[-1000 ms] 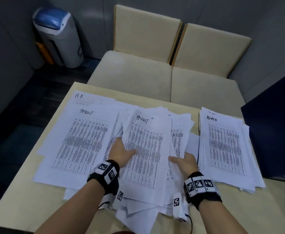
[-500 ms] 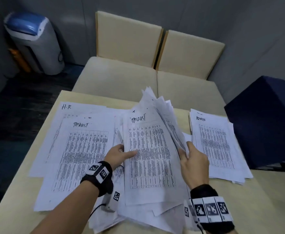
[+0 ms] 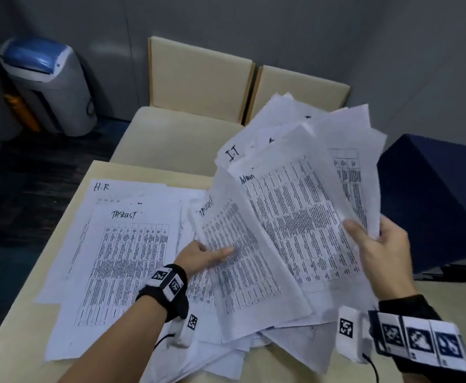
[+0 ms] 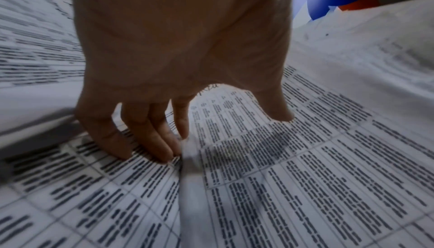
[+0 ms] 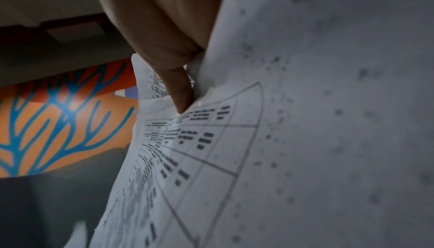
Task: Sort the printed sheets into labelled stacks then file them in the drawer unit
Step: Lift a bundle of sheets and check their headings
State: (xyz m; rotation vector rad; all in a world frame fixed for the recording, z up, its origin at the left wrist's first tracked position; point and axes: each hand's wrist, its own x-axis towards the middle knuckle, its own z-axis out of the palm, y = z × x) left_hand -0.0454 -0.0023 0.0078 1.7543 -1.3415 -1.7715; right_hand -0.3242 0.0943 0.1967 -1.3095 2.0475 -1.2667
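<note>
Printed table sheets cover the pale table [image 3: 18, 327]. At the left lie an "H.R" sheet [image 3: 101, 187] and a "Tasklist" sheet [image 3: 126, 258] on top of it. My right hand [image 3: 370, 233] grips the right edge of a fanned bundle of sheets [image 3: 295, 217] and holds it tilted up off the middle pile; "I.T" and "Admin" headings show on it. My left hand [image 3: 212, 257] pinches the left edge of a second "Tasklist" sheet [image 3: 240, 286], thumb on top. In the left wrist view the fingertips [image 4: 164, 151] sit at that sheet's edge. The right wrist view shows a finger [image 5: 180, 92] pressed on the bundle [image 5: 305, 122].
A dark blue cabinet [image 3: 433, 203] stands at the table's right edge. Two beige chairs [image 3: 198, 78] face the far side. A grey bin with a blue lid [image 3: 46, 84] stands on the floor at the back left. More loose sheets [image 3: 226, 360] overhang the near edge.
My right hand has risen and swung right, lifting the middle pile's right side into a fan. The "Admin" stack on the right is now hidden behind it. My left hand stays on the sheet.
</note>
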